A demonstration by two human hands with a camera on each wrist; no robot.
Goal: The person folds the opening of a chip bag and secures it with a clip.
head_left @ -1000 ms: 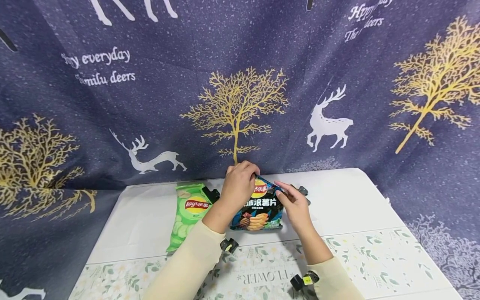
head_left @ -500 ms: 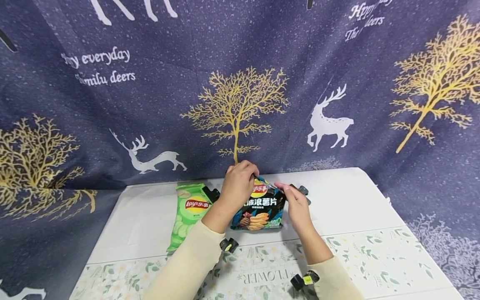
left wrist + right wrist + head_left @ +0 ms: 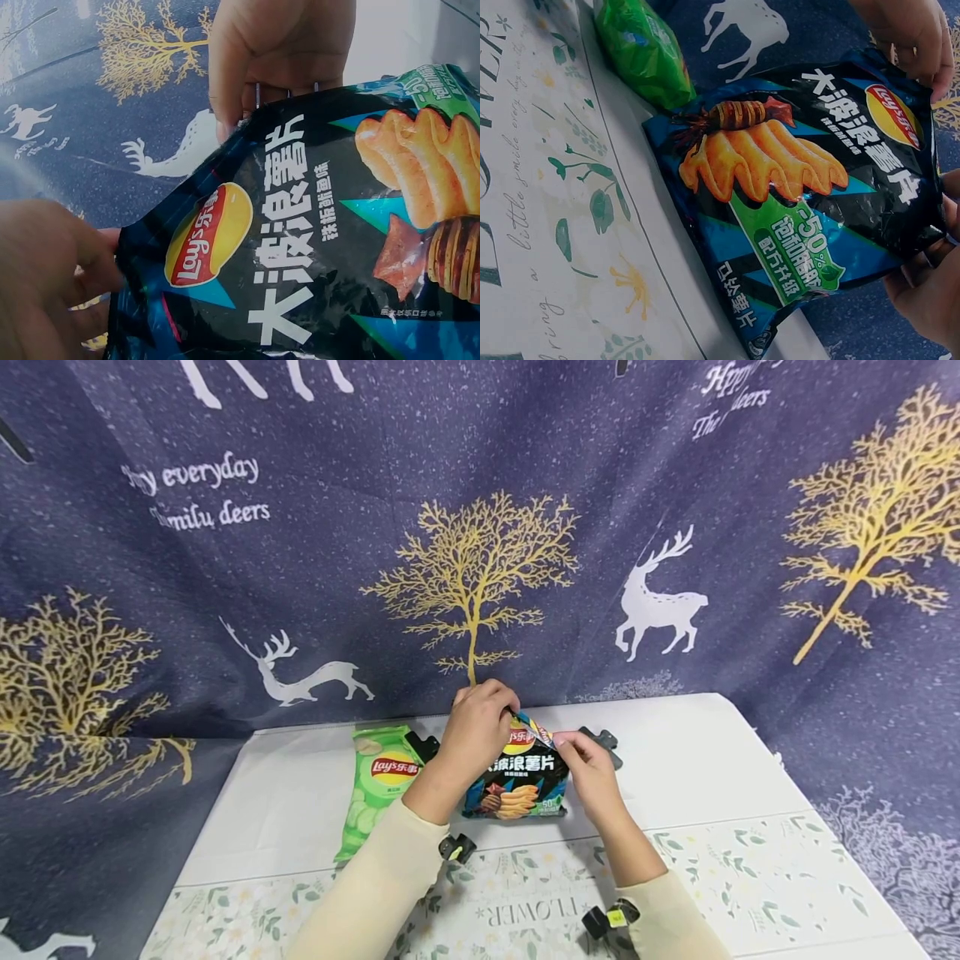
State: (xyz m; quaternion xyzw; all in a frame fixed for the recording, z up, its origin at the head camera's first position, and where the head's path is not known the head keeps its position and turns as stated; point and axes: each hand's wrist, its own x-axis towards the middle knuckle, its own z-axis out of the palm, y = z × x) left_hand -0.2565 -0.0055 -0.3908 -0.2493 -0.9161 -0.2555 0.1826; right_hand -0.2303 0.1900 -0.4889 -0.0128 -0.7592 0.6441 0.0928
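The left hand (image 3: 482, 724) grips one top corner of the black bag (image 3: 517, 787), the right hand (image 3: 592, 770) pinches the other, holding it between them over the worktop (image 3: 686, 768); its top edge looks partly folded, no opening shows, and the green bag (image 3: 378, 789) lies unheld

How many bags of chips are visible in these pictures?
2. The black bag is gripped near its top by the left hand and the right hand; the green bag lies on the table, to its left. Any others behind these would be hidden.
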